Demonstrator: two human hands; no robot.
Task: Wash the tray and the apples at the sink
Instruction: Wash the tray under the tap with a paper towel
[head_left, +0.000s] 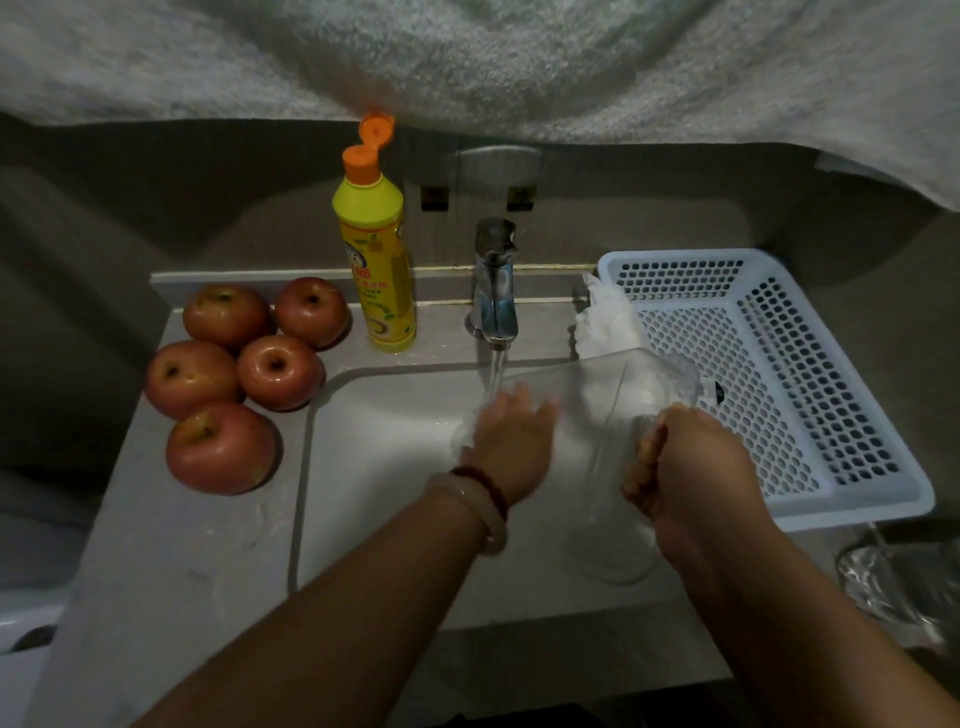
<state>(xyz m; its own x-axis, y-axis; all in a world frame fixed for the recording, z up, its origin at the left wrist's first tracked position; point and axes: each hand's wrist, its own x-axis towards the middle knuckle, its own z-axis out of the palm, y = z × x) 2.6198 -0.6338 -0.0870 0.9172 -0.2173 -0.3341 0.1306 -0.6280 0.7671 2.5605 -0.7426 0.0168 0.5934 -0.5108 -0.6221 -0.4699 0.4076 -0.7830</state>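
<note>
A clear plastic tray (602, 395) is tilted over the white sink (374, 467), under water running from the chrome tap (494, 291). My right hand (691, 467) grips the tray's near right edge. My left hand (511, 441), blurred, lies flat with straight fingers on the tray's inner face, right under the stream. Several red apples (234, 384) sit in a cluster on the counter left of the sink, apart from both hands.
A yellow dish-soap bottle (379, 260) with its orange cap flipped open stands behind the apples. A white perforated basket (769, 374) sits right of the sink, with a crumpled white cloth (605, 322) at its left rim. A towel hangs overhead.
</note>
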